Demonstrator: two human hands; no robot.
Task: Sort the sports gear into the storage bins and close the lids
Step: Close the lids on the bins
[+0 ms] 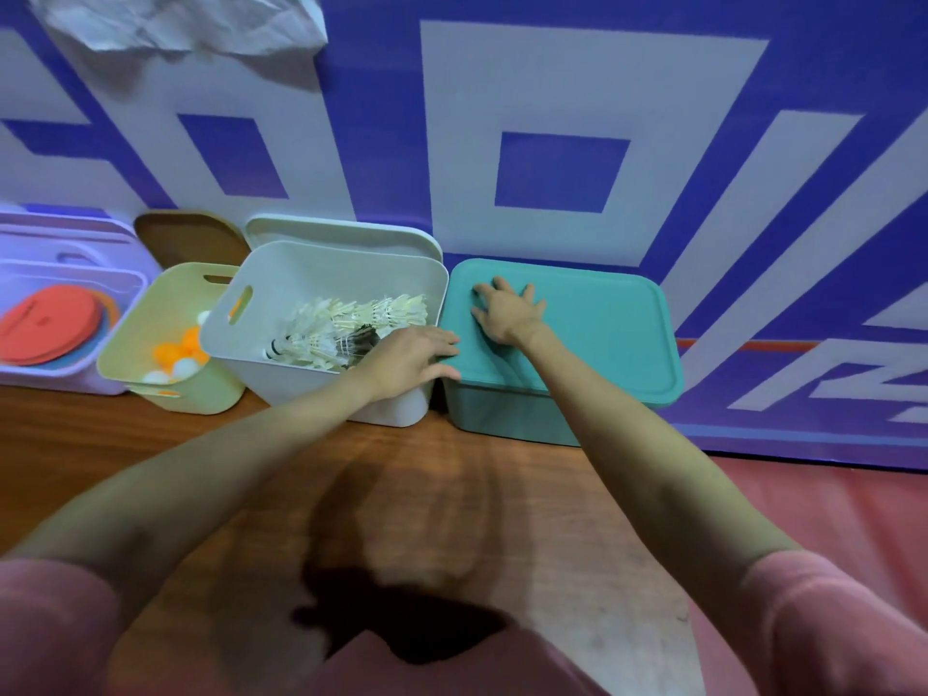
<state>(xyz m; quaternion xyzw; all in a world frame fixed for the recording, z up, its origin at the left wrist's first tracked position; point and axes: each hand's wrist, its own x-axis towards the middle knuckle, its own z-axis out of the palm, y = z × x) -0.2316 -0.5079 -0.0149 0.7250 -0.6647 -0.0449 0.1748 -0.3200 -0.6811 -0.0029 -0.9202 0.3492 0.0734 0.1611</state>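
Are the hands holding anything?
No. The right hand presses flat on the teal lid; the left hand touches the lid's left edge with straight fingers.

At centre right of the frame, the right hand (507,313) lies flat with spread fingers on the teal lid (602,334), which sits on the teal bin (502,419). The left hand (412,359) touches that lid's left edge. Left of it stand an open white bin (281,344) of shuttlecocks (351,324), a yellow bin (130,349) of orange and white balls (181,354), and a lilac bin (30,379) with red discs (45,324).
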